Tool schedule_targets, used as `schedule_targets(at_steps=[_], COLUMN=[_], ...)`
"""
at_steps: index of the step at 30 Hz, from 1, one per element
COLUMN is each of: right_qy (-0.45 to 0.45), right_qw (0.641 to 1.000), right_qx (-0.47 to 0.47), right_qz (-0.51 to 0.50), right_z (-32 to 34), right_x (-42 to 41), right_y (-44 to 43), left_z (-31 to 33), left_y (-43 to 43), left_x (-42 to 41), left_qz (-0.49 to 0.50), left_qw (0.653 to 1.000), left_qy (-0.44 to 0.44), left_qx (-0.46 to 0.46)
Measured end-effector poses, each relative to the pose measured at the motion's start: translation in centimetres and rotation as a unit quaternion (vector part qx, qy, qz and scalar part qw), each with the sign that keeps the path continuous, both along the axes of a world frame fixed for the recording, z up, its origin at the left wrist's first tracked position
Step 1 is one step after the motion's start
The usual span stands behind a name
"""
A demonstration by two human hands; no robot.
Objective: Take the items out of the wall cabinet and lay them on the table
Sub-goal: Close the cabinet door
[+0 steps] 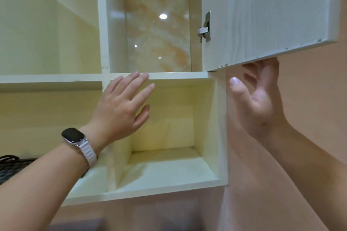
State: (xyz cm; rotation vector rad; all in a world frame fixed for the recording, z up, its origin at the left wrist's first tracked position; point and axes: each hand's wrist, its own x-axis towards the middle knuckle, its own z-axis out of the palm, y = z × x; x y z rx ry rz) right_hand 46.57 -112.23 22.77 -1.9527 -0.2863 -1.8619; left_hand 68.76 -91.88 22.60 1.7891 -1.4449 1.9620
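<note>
The wall cabinet (165, 75) fills the view, pale cream with several compartments. Its right door (262, 15) stands swung open on a metal hinge (205, 28). My right hand (257, 97) is under the door's lower edge, palm toward me, fingertips touching the edge, holding nothing. My left hand (122, 107), with a watch (75, 136) on the wrist, is spread flat in front of the lower right compartment (169, 165), fingertips near the shelf edge. That compartment and the one above it show no items. A dark mesh object (11, 167) lies in the lower left compartment, partly hidden by my left arm.
The upper right compartment has a glossy marbled back panel (157, 24). A pinkish wall (309, 99) lies right of and below the cabinet. The table is out of view.
</note>
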Motion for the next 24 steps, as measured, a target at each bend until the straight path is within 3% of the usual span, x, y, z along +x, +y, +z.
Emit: schedule_targets(at_steps=[5,9,15,24], right_qy=[-0.037,-0.056,-0.023,0.009], right_qw=[0.999,0.995,0.971,0.948], right_qx=[0.013,-0.054,-0.144,-0.156], right_qz=[0.007,-0.061,-0.189,-0.278], right_z=[0.4,1.0,1.6,1.8], right_x=[1.7,3.6,7.3,9.4], right_y=[0.7,1.5,3.1,4.1], left_z=[0.2,0.1,-0.3,-0.4], left_y=[0.6,0.6,0.5,0.4], left_x=[0.8,0.9,1.1,1.1], left_qz=[0.004,-0.026,-0.087,-0.115], left_qw=[0.999,0.999,0.996,0.993], left_qy=[-0.024,-0.032,-0.019,0.004], left_qx=[0.022,0.011,-0.011,-0.021])
